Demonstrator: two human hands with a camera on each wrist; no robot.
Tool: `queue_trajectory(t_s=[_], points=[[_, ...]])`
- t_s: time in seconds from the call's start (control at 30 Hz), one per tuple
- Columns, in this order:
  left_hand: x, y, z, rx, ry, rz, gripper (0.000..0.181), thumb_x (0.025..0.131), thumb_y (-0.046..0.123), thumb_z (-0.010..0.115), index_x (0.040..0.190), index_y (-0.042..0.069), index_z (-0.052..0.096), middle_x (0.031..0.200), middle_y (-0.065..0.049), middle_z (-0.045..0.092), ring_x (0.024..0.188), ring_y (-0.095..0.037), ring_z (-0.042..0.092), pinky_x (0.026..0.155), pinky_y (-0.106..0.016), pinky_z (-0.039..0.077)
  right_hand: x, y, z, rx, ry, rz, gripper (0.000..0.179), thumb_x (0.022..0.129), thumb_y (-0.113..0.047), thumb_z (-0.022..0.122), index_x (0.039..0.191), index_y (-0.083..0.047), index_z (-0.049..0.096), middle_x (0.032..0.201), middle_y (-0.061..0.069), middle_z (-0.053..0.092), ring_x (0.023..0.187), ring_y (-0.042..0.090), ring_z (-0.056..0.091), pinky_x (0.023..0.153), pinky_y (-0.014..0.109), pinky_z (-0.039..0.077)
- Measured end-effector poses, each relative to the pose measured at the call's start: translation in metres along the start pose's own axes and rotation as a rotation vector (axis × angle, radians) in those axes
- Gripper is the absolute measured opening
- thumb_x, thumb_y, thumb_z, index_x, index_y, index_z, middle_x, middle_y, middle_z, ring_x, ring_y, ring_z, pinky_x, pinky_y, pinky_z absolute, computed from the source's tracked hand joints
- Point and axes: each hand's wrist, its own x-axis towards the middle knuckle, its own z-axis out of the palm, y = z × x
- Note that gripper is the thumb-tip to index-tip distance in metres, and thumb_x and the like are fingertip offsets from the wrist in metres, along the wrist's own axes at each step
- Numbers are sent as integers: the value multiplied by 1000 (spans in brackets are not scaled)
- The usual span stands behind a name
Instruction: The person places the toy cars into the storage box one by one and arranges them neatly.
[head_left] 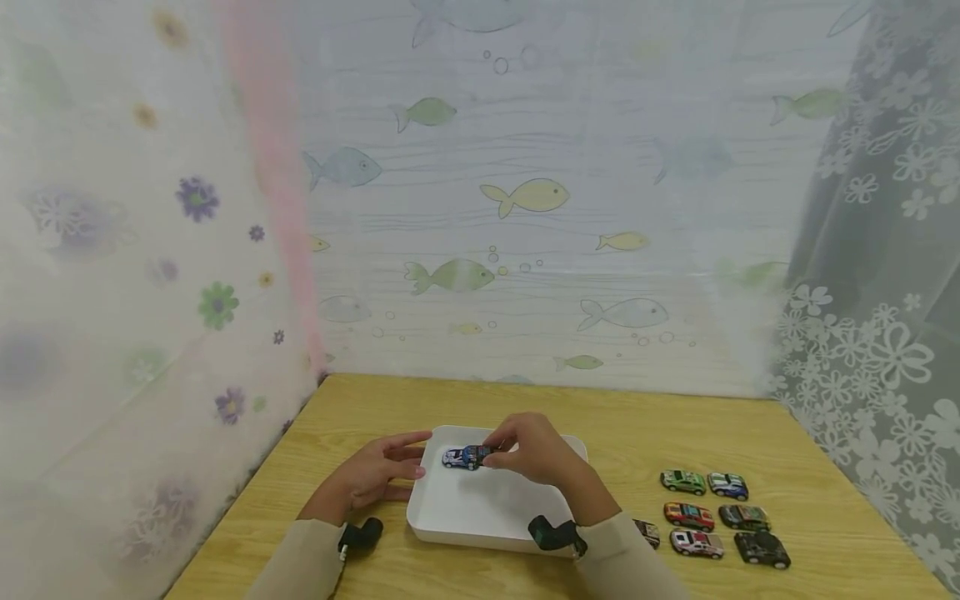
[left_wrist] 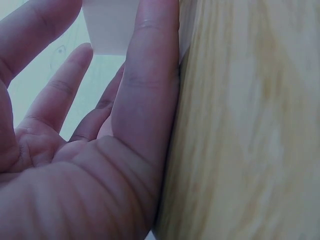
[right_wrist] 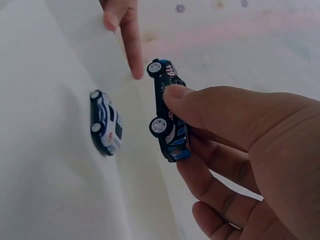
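Note:
A dark blue and black toy car (right_wrist: 169,110) is pinched between the thumb and fingers of my right hand (head_left: 534,450), held over the white tray (head_left: 487,507). Inside the tray, near its far left corner, sits a white and blue toy car (right_wrist: 106,122); the held car partly overlaps it in the head view. My left hand (head_left: 378,475) is at the tray's left side, fingers extended, fingertips right at the wall. In the left wrist view the edge of the left hand (left_wrist: 100,165) lies along the wooden table top.
Several toy cars stand in rows right of the tray, among them a green one (head_left: 682,481), a red one (head_left: 688,516) and a black one (head_left: 762,549). Another car (head_left: 647,533) is partly hidden by the right sleeve. Patterned curtains (head_left: 525,250) border the wooden table (head_left: 375,400).

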Motion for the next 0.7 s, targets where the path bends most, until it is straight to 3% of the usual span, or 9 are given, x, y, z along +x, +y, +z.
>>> queue_trajectory(t_s=[0.27, 0.7], points=[[-2, 2, 0, -7, -14, -1, 77, 95, 7, 74, 162, 15, 37, 162, -28, 36, 129, -33, 61, 94, -53, 60, 9, 0, 18, 50, -33, 71, 18, 87, -21, 84, 105, -17, 83, 97, -5, 75, 88, 9, 66, 74, 26, 55], [0, 1, -4, -21, -35, 6, 75, 96, 7, 73, 162, 16, 37, 163, -26, 36, 128, -30, 61, 95, -53, 59, 12, -9, 26, 78, -36, 116, 17, 86, -20, 86, 102, -15, 84, 97, -4, 78, 83, 7, 65, 70, 26, 55]])
